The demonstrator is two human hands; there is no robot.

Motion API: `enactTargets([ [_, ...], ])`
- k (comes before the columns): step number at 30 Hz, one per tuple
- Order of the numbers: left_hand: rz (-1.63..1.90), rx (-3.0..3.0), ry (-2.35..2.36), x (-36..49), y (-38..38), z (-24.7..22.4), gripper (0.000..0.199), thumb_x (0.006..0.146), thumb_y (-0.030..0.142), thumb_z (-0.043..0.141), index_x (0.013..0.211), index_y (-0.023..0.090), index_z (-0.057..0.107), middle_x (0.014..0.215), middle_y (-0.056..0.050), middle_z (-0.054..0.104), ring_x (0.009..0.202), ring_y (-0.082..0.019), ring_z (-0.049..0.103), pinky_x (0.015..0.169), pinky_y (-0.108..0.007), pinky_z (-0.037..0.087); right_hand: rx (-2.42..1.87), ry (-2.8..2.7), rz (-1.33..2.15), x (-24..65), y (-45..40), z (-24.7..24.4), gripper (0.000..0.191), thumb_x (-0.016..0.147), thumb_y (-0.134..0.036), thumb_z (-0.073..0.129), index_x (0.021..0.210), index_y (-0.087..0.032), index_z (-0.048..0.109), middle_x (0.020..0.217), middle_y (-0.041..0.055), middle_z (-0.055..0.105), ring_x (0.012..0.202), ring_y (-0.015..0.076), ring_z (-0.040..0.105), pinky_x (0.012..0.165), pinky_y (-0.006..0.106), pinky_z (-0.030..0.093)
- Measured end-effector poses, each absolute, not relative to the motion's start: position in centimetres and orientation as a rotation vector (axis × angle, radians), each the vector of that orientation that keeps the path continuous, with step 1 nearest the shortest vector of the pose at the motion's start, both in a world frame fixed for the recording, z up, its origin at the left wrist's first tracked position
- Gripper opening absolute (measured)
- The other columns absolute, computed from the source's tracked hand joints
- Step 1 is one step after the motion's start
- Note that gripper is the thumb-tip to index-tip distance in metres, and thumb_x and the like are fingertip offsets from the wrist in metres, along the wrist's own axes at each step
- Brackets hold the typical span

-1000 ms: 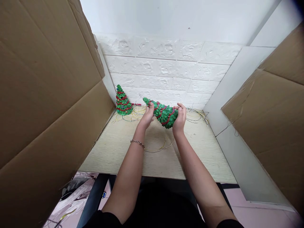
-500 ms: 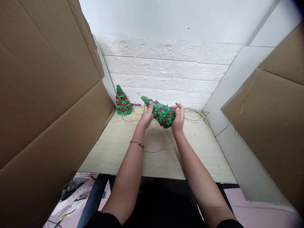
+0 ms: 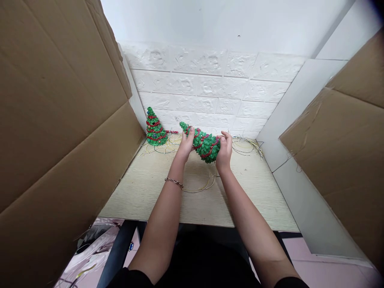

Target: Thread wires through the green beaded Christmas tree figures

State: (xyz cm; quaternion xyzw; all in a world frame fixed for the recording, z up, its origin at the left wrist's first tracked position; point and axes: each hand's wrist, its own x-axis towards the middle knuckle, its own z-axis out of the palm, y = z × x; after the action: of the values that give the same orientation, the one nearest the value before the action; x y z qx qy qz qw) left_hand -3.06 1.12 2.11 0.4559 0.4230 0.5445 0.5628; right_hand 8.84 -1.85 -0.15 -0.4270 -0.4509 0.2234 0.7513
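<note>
A small green Christmas tree figure with red garlands lies tilted in the air above the table, its tip toward the upper left. My left hand grips it near the tip, thumb across the front. At the wide base end, my right hand holds it with the palm against the base and the fingers bent. The underside of the base is hidden by that hand. A thin pale wire curves on the table below the held tree. Another decorated tree figure stands upright at the back left.
The wooden table backs onto a white brick-patterned wall. Loose wires lie at the back right, more around the standing tree beside a red pen-like item. Cardboard sheets flank the left and right.
The held tree has tilted very slightly, and my right hand has shifted a little to the left and down at its base. Both hands keep their hold.
</note>
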Motion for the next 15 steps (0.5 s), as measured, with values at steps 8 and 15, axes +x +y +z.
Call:
enactTargets([
  [8, 1.237, 1.039, 0.931, -3.21, 0.87, 2.09, 0.058, 0.075, 0.058, 0.050, 0.123, 0.028, 0.035, 0.128, -0.009, 0.050, 0.108, -0.024, 0.054, 0.085, -0.041, 0.049, -0.986, -0.977, 0.504, 8.91, -1.90, -0.11, 0.033, 0.082, -0.044, 0.039, 0.101, -0.020, 0.050, 0.090, 0.0021, 0.053, 0.089, 0.0145, 0.049, 0.083, 0.030, 0.037],
  [15, 1.260, 0.989, 0.885, -3.07, 0.97, 1.93, 0.048, 0.074, 0.055, 0.053, 0.110, 0.026, 0.042, 0.116, -0.009, 0.057, 0.097, -0.022, 0.059, 0.081, -0.041, 0.050, -1.028, -1.020, 0.470, 9.14, -1.81, -0.33, 0.037, 0.082, -0.045, 0.039, 0.103, -0.016, 0.050, 0.095, 0.0050, 0.054, 0.093, 0.0162, 0.049, 0.084, 0.031, 0.037],
])
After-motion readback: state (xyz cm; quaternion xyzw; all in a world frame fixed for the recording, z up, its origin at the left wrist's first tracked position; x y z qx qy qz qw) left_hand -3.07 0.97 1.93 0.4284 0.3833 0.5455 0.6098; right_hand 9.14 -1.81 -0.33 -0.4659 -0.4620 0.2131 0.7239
